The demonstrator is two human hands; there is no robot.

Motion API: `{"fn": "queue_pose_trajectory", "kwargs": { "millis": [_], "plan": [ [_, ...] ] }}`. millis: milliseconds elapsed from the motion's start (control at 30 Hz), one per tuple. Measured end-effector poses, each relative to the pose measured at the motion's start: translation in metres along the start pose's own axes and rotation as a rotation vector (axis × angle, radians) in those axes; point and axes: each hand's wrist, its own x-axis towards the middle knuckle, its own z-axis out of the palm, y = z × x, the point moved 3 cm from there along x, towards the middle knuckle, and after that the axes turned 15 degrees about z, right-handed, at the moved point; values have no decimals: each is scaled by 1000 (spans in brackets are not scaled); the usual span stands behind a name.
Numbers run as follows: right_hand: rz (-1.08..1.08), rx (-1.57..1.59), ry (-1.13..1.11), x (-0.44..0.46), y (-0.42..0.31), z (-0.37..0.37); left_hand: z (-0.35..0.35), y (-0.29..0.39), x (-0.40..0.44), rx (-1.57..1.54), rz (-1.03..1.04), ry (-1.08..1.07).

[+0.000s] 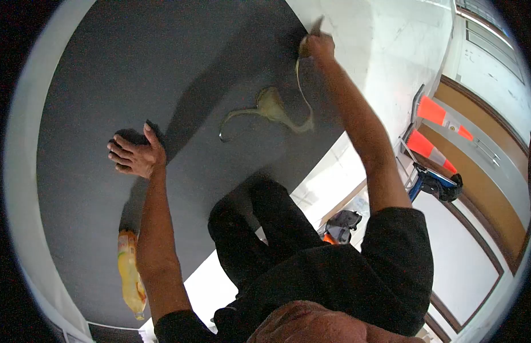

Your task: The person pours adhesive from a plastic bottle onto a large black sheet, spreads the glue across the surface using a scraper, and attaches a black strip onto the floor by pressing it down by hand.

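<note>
My left hand (137, 155) rests on the dark grey surface (122, 68), its fingers spread and nothing held. At the surface's far right edge is my right hand (319, 47), fingers curled; a brownish patch shows beside them, and I cannot make out what they hold. Between the hands lies a yellowish wet smear (271, 106). It has a curved tail to the left and a thin line running up towards the right hand. Beside my left forearm is a clear bottle (131, 274) with yellow contents and an orange-yellow label; whether it stands or lies is unclear.
White marble-like flooring (357, 34) borders the dark surface on the right. Two orange-and-white cones (431, 108) are at the far right, near a blue-framed item (437, 184) with black cloth or a bag. A grey and black bag (342, 226) is behind my right side.
</note>
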Motion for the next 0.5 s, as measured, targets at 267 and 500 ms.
{"fn": "queue_pose_trajectory", "kwargs": {
  "millis": [267,500],
  "plan": [
    [-511,-193,-102,-88,42,-16,-1,1,3,-1,-22,-37],
    [-106,77,-134,-99,-10,-2,-4,2,2,-41,-39,-66]
  ]
}}
